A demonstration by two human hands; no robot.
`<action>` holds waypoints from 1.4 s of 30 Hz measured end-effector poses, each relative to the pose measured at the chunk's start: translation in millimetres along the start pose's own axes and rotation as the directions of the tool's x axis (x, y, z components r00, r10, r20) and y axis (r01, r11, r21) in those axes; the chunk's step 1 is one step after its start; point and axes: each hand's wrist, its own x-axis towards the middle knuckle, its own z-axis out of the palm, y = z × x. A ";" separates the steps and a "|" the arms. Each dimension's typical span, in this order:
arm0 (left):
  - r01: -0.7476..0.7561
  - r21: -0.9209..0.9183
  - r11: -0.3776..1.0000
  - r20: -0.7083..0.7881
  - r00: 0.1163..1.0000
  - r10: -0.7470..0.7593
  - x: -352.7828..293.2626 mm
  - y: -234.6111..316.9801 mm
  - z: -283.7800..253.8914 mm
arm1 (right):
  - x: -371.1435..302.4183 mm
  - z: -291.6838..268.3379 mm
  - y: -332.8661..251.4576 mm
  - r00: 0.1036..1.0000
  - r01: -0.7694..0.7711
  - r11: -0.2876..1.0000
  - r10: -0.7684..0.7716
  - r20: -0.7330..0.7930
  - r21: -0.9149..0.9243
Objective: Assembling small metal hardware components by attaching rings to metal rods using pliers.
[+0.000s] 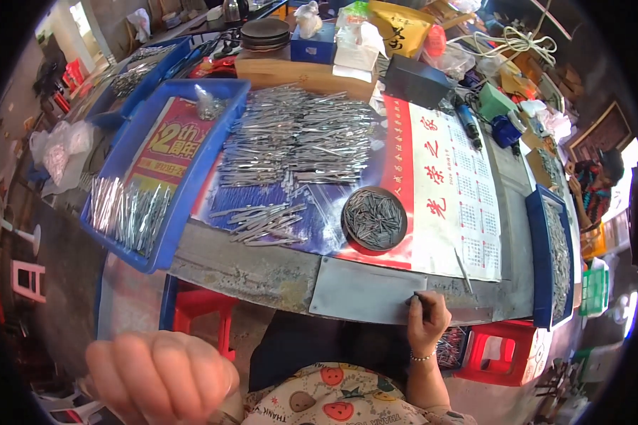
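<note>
My left hand (159, 375) is raised at the lower left, close to the camera, its fingers curled into a fist; whatever may be inside is hidden. At the table's front edge, my right hand (427, 322) rests by the right part of a flat grey plate (361, 290). Its thumb and fingers are closed around a small dark thing too small to name. Beyond the plate stands a round dark bowl (346, 237) filled with small slender metal pieces (374, 216). A single thin metal piece (463, 269) lies to the right, on the sheet's front edge.
Slender metal parts (298, 138) cover the table's middle, with a looser pile (266, 223) nearer me. A blue tray (159, 255) with metal parts stands left, another (542, 283) right. A calendar sheet (443, 244) lies flat. Red stools (500, 354) sit below.
</note>
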 end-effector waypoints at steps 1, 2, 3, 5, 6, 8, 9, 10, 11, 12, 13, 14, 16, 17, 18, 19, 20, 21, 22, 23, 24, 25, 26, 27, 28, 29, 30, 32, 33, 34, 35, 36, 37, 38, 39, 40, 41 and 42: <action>-0.002 -0.004 1.000 0.002 1.000 0.002 -2.6 -0.7 -2.6 | -0.2 -0.7 1.4 1.000 0.013 1.000 -0.013 0.007 -0.023; 0.042 -0.007 0.999 0.007 0.999 -0.042 -5.0 -3.4 -5.5 | 0.1 -1.0 2.3 0.999 0.027 0.999 -0.027 0.017 -0.043; 0.078 0.005 0.997 0.005 0.997 -0.078 -7.8 -1.4 -6.0 | 0.1 0.3 0.0 0.999 0.035 0.999 -0.034 0.031 -0.031; 0.298 0.267 0.917 0.254 0.896 -0.365 2.2 -7.2 -14.9 | -1.6 -0.3 3.6 1.000 -0.003 0.999 0.002 -0.012 -0.037; 0.327 0.195 0.925 0.327 0.867 -0.376 3.6 -21.7 -19.7 | -4.2 -2.5 7.9 1.000 0.013 0.997 -0.015 -0.025 -0.072; 0.122 0.283 0.951 0.079 0.986 -0.150 -10.5 -47.2 36.2 | -3.6 5.1 1.6 0.999 -0.028 0.997 0.030 -0.034 0.067; -0.041 0.364 0.930 -0.137 0.986 0.097 -13.5 -55.0 54.7 | -5.1 6.4 3.5 0.999 -0.025 0.997 0.027 -0.018 0.074; -0.041 0.366 0.930 -0.142 0.985 0.100 -0.2 -46.2 60.1 | -5.6 4.4 5.4 0.998 -0.044 0.996 0.046 -0.030 0.072; 0.263 0.307 0.915 -0.118 0.964 -0.237 15.3 -34.2 60.5 | -6.2 3.0 6.9 0.997 -0.063 0.996 0.066 -0.043 0.070; 0.541 0.260 0.800 -0.074 0.837 -0.542 26.4 -26.4 59.5 | -5.5 3.5 6.1 0.997 -0.060 0.996 0.062 -0.037 0.072; 0.538 0.261 0.801 -0.078 0.839 -0.538 28.8 -28.4 57.8 | -4.9 3.8 5.5 0.998 -0.050 0.997 0.053 -0.033 0.066; 0.427 0.282 0.859 -0.011 0.897 -0.442 29.4 -32.0 55.0 | -4.7 5.9 4.3 0.999 -0.040 0.997 0.042 -0.027 0.063; 0.195 0.293 0.936 0.127 0.962 -0.241 26.9 -39.8 48.1 | -2.4 9.2 0.9 0.999 -0.038 0.997 0.040 -0.023 0.062; 0.214 0.224 0.951 0.081 0.968 -0.237 20.3 -36.5 47.8 | -2.5 9.5 0.4 0.999 -0.038 0.998 0.040 -0.027 0.058; 0.219 0.224 0.950 0.076 0.967 -0.241 18.7 -32.1 40.2 | -3.6 9.3 1.0 0.999 -0.044 0.997 0.045 -0.024 0.055; 0.386 0.211 0.898 0.176 0.889 -0.423 26.9 -28.8 30.6 | -4.6 7.0 4.1 0.998 -0.059 0.997 0.061 -0.031 0.059; 0.535 0.215 0.817 0.278 0.769 -0.576 34.8 -26.6 24.2 | -3.6 5.0 5.0 0.997 -0.068 0.996 0.071 -0.040 0.062; 0.502 0.254 0.827 0.274 0.782 -0.559 38.8 -27.9 21.9 | -2.9 3.4 5.3 0.997 -0.068 0.996 0.071 -0.043 0.054; 0.500 0.256 0.827 0.276 0.782 -0.559 26.5 -28.4 16.9 | -2.5 5.4 5.4 0.998 -0.051 0.997 0.053 -0.046 0.053; 0.393 0.274 0.878 0.187 0.874 -0.450 4.2 -29.8 7.9 | -2.1 7.2 5.4 0.998 -0.033 0.998 0.035 -0.050 0.051; 0.289 0.278 0.916 0.106 0.938 -0.329 7.6 -34.9 5.8 | -2.4 5.6 7.4 0.998 -0.001 1.000 -0.001 -0.056 -0.030; 0.291 0.344 0.893 0.131 0.926 -0.353 12.0 -32.8 3.4 | -2.0 4.6 5.7 0.999 -0.007 0.999 0.006 -0.050 -0.035; 0.287 0.407 0.867 0.156 0.913 -0.376 19.0 -28.2 0.5 | -1.6 2.8 4.3 0.999 -0.013 0.999 0.012 -0.045 -0.041; 0.299 0.273 0.914 0.182 0.917 -0.355 16.4 -24.0 -11.3 | -2.6 1.1 6.2 1.000 0.004 0.997 -0.006 -0.026 -0.077; 0.305 0.138 0.942 0.205 0.922 -0.329 13.4 -17.6 -21.9 | -1.6 2.4 3.6 0.999 0.034 0.997 -0.036 -0.028 -0.074; 0.275 0.069 0.959 0.082 0.956 -0.280 8.5 -13.8 -23.2 | -1.5 2.1 0.4 1.000 0.025 0.997 -0.026 -0.016 -0.075; 0.236 0.006 0.972 -0.047 0.971 -0.235 2.5 -10.2 -24.0 | -0.9 1.2 -2.1 1.000 0.017 0.997 -0.017 -0.001 -0.075; 0.228 -0.063 0.972 -0.060 0.971 -0.232 1.7 -15.0 -27.1 | -3.9 0.6 3.2 1.000 0.021 0.994 -0.022 -0.005 -0.104; 0.274 0.009 0.962 -0.031 0.961 -0.273 4.7 -19.7 -15.0 | -5.0 1.0 3.3 0.999 0.029 0.993 -0.027 0.016 -0.113; 0.314 0.083 0.946 -0.009 0.949 -0.314 7.6 -23.5 -3.1 | -4.3 1.9 2.9 0.999 0.034 0.993 -0.031 0.025 -0.117; 0.352 0.159 0.923 0.001 0.934 -0.356 7.5 -23.2 3.7 | -4.2 1.8 2.6 1.000 0.023 0.994 -0.022 0.007 -0.110; 0.347 0.158 0.924 -0.017 0.937 -0.349 6.1 -22.0 3.0 | -4.2 2.3 2.7 1.000 0.011 0.994 -0.012 -0.007 -0.104; 0.311 0.179 0.934 -0.022 0.950 -0.312 20.2 -36.4 7.9 | -3.9 3.0 1.4 1.000 0.016 0.995 -0.014 0.016 -0.103; 0.275 0.199 0.941 -0.028 0.961 -0.275 8.6 -22.1 8.1 | -2.9 4.7 0.9 1.000 0.007 0.996 -0.009 -0.016 -0.088; 0.246 0.210 0.946 -0.035 0.969 -0.244 5.5 -40.4 22.4 | -2.9 5.4 1.2 0.999 -0.006 0.996 0.002 -0.051 -0.083; 0.218 0.221 0.951 -0.040 0.976 -0.215 -7.1 -40.2 32.2 | -3.3 6.6 1.2 1.000 -0.009 0.995 0.006 -0.031 -0.096; 0.191 0.230 0.954 -0.044 0.982 -0.186 -10.3 -39.6 34.4 | -3.8 8.3 0.7 0.999 -0.007 0.998 0.004 -0.042 -0.067; 0.167 0.227 0.959 -0.031 0.986 -0.164 -11.6 -38.7 34.8 | -0.6 7.7 1.3 0.997 -0.004 0.999 0.001 -0.075 -0.044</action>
